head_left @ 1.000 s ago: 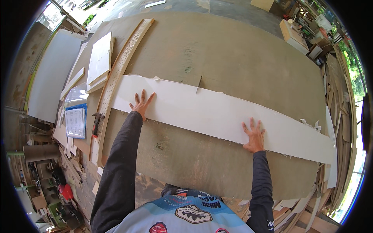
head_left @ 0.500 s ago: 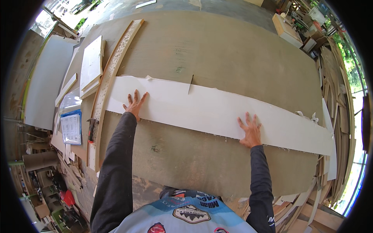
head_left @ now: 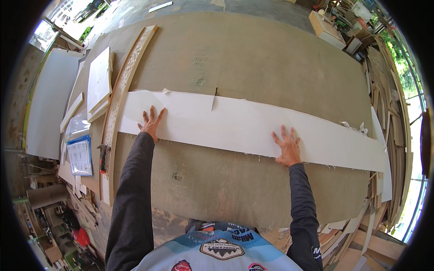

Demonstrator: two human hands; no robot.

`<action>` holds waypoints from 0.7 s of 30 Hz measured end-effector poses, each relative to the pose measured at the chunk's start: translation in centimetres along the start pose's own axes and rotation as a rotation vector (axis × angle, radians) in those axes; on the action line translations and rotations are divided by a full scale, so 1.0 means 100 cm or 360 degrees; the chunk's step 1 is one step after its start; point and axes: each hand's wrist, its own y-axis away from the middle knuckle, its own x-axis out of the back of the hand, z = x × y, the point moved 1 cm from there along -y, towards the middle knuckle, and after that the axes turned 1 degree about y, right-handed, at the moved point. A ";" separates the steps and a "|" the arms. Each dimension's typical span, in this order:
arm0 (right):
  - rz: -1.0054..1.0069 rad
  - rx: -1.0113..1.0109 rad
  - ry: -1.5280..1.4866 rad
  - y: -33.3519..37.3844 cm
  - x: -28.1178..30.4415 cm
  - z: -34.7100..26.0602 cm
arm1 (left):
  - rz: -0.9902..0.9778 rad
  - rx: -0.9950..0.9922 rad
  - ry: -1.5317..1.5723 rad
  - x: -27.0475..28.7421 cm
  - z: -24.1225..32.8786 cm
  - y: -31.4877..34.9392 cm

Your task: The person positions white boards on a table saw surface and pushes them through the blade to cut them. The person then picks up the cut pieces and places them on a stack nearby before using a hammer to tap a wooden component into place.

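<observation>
A long white board point(head_left: 226, 126) with frayed edges lies across the brown worktable point(head_left: 253, 54). Its left end meets a long wooden strip point(head_left: 118, 108) dotted with small marks. My left hand point(head_left: 150, 125) rests flat on the board near that end, fingers spread. Farther right, my right hand point(head_left: 287, 147) lies on the board's near edge, its fingers also spread. Between the hands, by the far edge, lies a thin blade with a dark handle point(head_left: 214, 99). Neither hand grips anything.
A hammer point(head_left: 104, 158) lies on the wooden strip. Left of it are a document in a blue-edged plastic sleeve point(head_left: 80, 156) and stacked white panels point(head_left: 99, 81). Peeled white shavings point(head_left: 357, 127) lie near the board's right end. Long wood offcuts point(head_left: 391, 104) are piled at the right.
The view has shifted slightly, so the table and board appear a little farther left. Both hands stay on the board in nearly the same places.
</observation>
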 end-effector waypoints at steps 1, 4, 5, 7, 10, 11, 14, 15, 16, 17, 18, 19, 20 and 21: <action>0.0003 -0.0001 0.0010 -0.001 0.002 -0.001 | 0.0007 0.0000 0.0013 -0.001 -0.001 -0.001; 0.0023 0.0006 0.0023 -0.003 0.005 -0.001 | 0.0026 -0.0002 0.0040 -0.002 -0.004 -0.003; 0.0022 0.0006 0.0025 -0.004 0.004 0.000 | 0.0032 -0.0006 0.0041 -0.002 -0.003 -0.005; 0.0020 0.0005 0.0034 -0.006 0.004 0.002 | 0.0032 -0.0009 0.0034 -0.002 -0.002 -0.007; 0.0008 -0.0001 0.0063 -0.009 0.005 0.003 | 0.0022 -0.0006 0.0014 0.000 -0.001 -0.010; 0.0007 0.0000 0.0066 -0.010 0.004 0.003 | 0.0026 -0.0004 0.0010 -0.001 -0.002 -0.011; 0.0003 -0.0002 0.0075 -0.014 0.003 0.005 | 0.0039 -0.0006 -0.0002 0.000 -0.002 -0.014; 0.0000 -0.0003 0.0077 -0.015 0.004 0.005 | 0.0043 -0.0008 -0.0006 0.000 -0.002 -0.015; -0.0003 -0.0007 0.0080 -0.016 0.004 0.006 | 0.0030 -0.0008 -0.0005 0.002 -0.001 -0.016; 0.0000 -0.0007 0.0074 -0.016 0.004 0.006 | 0.0017 -0.0007 -0.0004 0.004 0.000 -0.016; 0.0002 -0.0009 0.0069 -0.017 0.005 0.006 | 0.0003 -0.0007 -0.0003 0.006 0.001 -0.017; 0.0003 -0.0008 0.0062 -0.017 0.005 0.006 | 0.0010 -0.0004 0.0002 0.006 0.001 -0.018; 0.0006 -0.0004 0.0053 -0.017 0.006 0.006 | 0.0017 -0.0001 0.0006 0.006 0.001 -0.018; 0.0009 -0.0001 0.0045 -0.018 0.007 0.006 | 0.0025 0.0002 0.0011 0.006 0.001 -0.019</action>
